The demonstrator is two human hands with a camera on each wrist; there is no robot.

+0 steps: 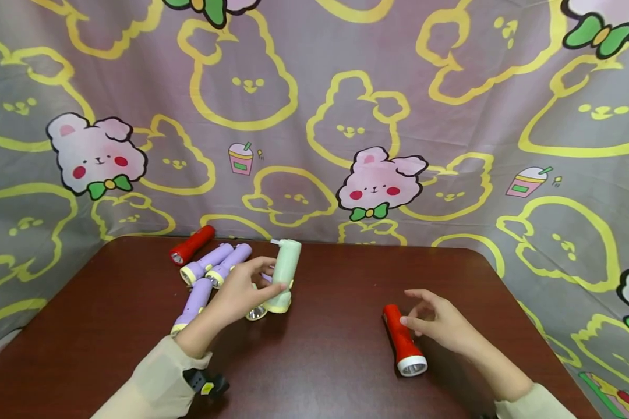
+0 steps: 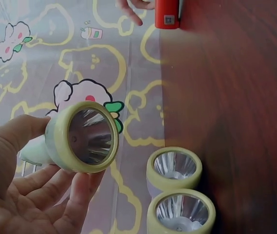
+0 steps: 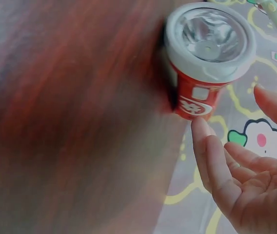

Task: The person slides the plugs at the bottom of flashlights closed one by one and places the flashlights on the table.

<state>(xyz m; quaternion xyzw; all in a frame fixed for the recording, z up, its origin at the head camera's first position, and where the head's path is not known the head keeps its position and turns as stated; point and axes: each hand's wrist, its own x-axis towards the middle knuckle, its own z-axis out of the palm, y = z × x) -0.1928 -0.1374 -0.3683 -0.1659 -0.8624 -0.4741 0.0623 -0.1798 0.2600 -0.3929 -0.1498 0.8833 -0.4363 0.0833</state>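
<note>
My left hand (image 1: 243,291) grips a pale green flashlight (image 1: 287,262) above the table, its yellow-rimmed lens tilted downward. In the left wrist view, the thumb and fingers of that hand (image 2: 41,187) are round the green flashlight (image 2: 56,141). On the right, a red flashlight with a white rim (image 1: 400,337) lies on the table. Beside it is my right hand (image 1: 442,323), fingers loosely bent and nothing held. The right wrist view has the fingertips of this hand (image 3: 248,180) close to the red flashlight (image 3: 199,90); whether they touch, I cannot tell.
Several purple flashlights (image 1: 196,299) lie at the left of the brown table (image 1: 325,361), one lens (image 1: 257,312) partly behind my left hand. Another red flashlight (image 1: 194,243) lies near the back left edge. A patterned curtain (image 1: 304,139) hangs behind the table.
</note>
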